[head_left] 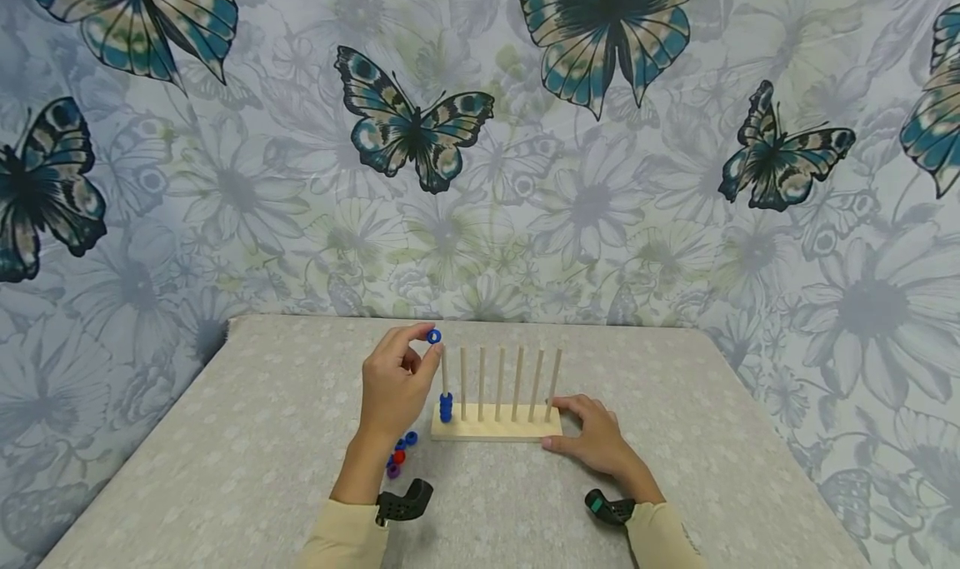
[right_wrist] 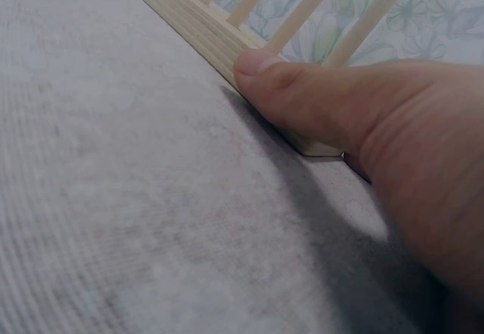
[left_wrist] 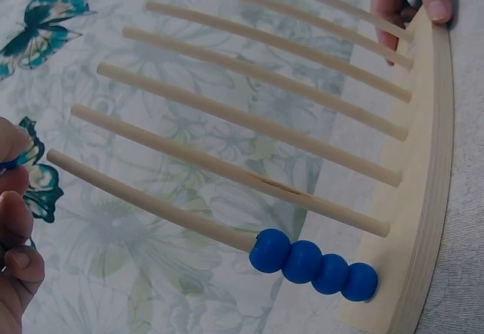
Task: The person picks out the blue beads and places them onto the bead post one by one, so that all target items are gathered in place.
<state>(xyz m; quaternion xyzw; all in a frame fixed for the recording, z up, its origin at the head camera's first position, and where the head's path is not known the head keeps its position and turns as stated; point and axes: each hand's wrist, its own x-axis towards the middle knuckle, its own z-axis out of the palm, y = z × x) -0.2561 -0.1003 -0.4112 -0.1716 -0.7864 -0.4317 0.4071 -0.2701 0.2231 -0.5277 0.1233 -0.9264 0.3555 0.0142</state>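
My left hand (head_left: 395, 382) pinches a blue bead (head_left: 434, 336) between thumb and index finger, beside the top of the leftmost peg (left_wrist: 151, 200). The bead's hole faces the head camera. In the left wrist view, only a sliver of that bead shows between the fingertips. Several blue beads (left_wrist: 302, 261) are stacked at the bottom of the leftmost peg. The wooden peg stand (head_left: 495, 430) has a row of upright pegs, the others bare. At its right end, my right hand (head_left: 592, 436) grips the base, with the thumb (right_wrist: 283, 85) on the front edge.
Loose beads lie on the table left of the stand, near my left wrist: blue ones (head_left: 412, 438), a red one (head_left: 399, 457) and a purple one (head_left: 393, 471). A pale patterned cloth (head_left: 285, 402) covers the table. Behind it hangs a butterfly-print backdrop (head_left: 480, 244).
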